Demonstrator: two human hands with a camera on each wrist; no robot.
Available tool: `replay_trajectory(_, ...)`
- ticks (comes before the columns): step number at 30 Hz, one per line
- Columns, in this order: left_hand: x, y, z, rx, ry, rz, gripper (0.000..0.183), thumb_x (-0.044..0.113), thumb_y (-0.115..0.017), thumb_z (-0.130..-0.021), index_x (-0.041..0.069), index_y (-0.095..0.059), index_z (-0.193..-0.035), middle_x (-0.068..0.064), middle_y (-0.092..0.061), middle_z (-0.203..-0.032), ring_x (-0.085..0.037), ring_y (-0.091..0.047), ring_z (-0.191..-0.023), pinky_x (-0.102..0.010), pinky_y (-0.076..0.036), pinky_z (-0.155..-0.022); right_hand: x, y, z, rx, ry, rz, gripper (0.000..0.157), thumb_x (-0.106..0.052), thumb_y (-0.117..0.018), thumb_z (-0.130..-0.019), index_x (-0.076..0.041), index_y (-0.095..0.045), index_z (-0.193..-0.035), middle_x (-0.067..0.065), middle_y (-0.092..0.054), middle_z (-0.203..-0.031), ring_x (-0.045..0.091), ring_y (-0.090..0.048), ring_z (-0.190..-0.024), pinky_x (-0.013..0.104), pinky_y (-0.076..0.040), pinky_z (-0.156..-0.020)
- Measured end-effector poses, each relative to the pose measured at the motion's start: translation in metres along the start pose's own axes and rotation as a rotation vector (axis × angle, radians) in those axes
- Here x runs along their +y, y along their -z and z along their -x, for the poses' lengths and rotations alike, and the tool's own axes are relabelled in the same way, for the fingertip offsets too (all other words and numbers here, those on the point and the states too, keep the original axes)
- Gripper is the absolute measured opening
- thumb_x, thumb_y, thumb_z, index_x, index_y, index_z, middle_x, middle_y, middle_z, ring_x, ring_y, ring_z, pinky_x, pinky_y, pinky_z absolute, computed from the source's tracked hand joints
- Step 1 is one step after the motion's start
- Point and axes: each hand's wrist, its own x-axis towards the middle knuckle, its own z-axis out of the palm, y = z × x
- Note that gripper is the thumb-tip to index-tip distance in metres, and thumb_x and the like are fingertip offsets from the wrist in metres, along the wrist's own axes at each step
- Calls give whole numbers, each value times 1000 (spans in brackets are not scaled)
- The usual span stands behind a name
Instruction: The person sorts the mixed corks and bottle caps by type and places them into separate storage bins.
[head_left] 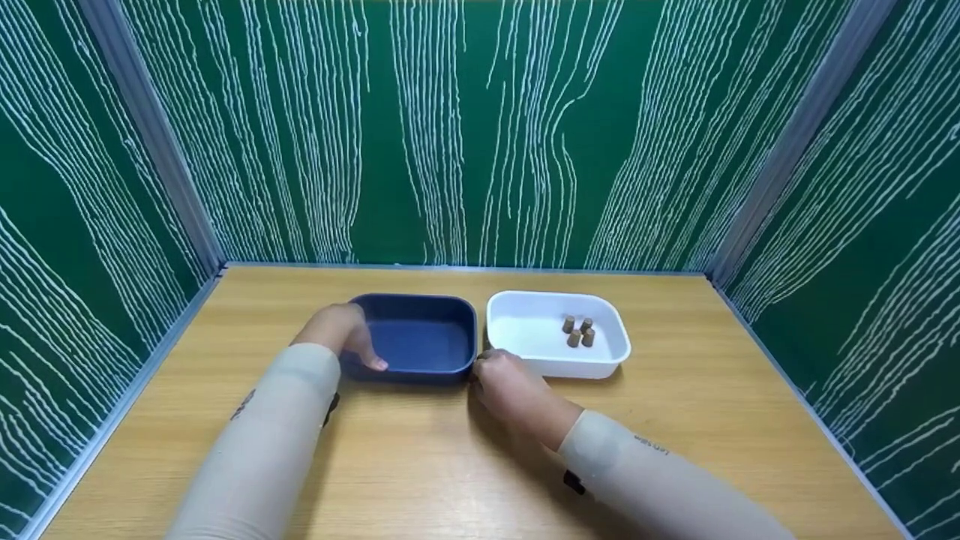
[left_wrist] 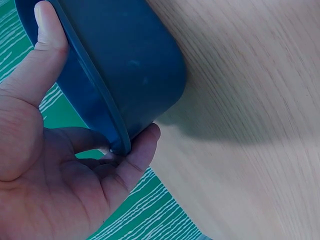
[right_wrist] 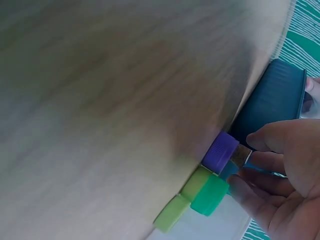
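One step seems in hand: picking up a cork point(right_wrist: 241, 155) with our right hand point(head_left: 514, 386), near the gap between the blue box point(head_left: 420, 379) and the white box point(head_left: 562, 368). Its fingers bend at that cork; we cannot tell whether they close on it. Our left hand point(head_left: 339, 324) clamps the blue box's rim. The next move calls, we judge, for a sure pinch clear of the neighbouring caps. We count two boxes, four corks point(head_left: 574, 338) inside the white box, plus one outside, and four caps: one purple cap point(right_wrist: 220, 152), one green cap point(right_wrist: 210, 195), two light green caps point(right_wrist: 171, 213).
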Motion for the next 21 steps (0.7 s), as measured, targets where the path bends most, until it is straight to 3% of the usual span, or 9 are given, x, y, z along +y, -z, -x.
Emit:
replay_trajectory(5, -1, -3, -5, 8, 17, 28, 119, 52, -100, -87, -8, -39, -170, -30, -43, -177, -48, -45, -163, -62, -38, -137, -2, -2, -1, 1, 4, -15, 8, -1, -75, -101, -1, -83, -100, 15, -81, -100, 28, -80, -89, 42, -70, -78)
replay_trajectory(12, 2, 2, 6, -8, -18, -52, 118, 54, -98, -87, -12, -42, -167, -31, -43, -176, -48, -45, -163, -57, -39, -138, -1, -2, 1, 66, -11, -60, 13, 4, -74, -98, -4, -83, -93, 13, -79, -91, 28, -78, -83, 45, -66, -74)
replay_trajectory(21, 0, 1, 2, -11, 2, -26, 119, 55, -99, -86, -11, -42, -168, -30, -44, -176, -47, -45, -163, -57, -39, -138, 0, 2, -3, 7, -55, -94, 16, 5, -73, -100, -6, -83, -96, 12, -80, -90, 26, -76, -81, 43, -65, -72)
